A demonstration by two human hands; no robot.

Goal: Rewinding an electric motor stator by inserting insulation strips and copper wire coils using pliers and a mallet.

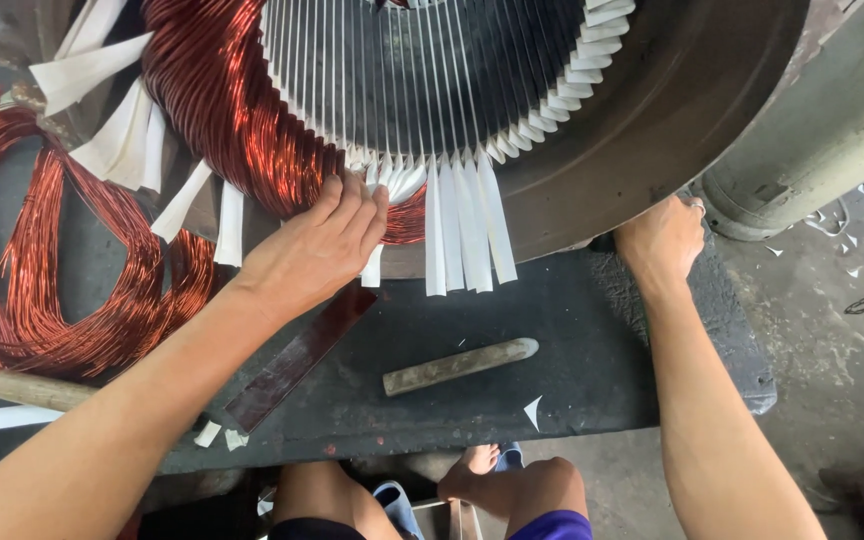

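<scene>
A person's left hand (317, 245) presses flat, fingers together, on the copper coil (232, 110) in the stator (652, 120) at the bench's (552, 350) far edge. The right hand (662, 240) steadies the casing, grip unclear. The coil's strands arc along the bore rim.

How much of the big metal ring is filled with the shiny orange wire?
Done: copper coils fill the slots on the left side of the ring. In hand: the left hand presses wire in by the white paper strips; the right hand grips the rim. Left: the slots on the right hold only paper, and loose wire waits.
</scene>
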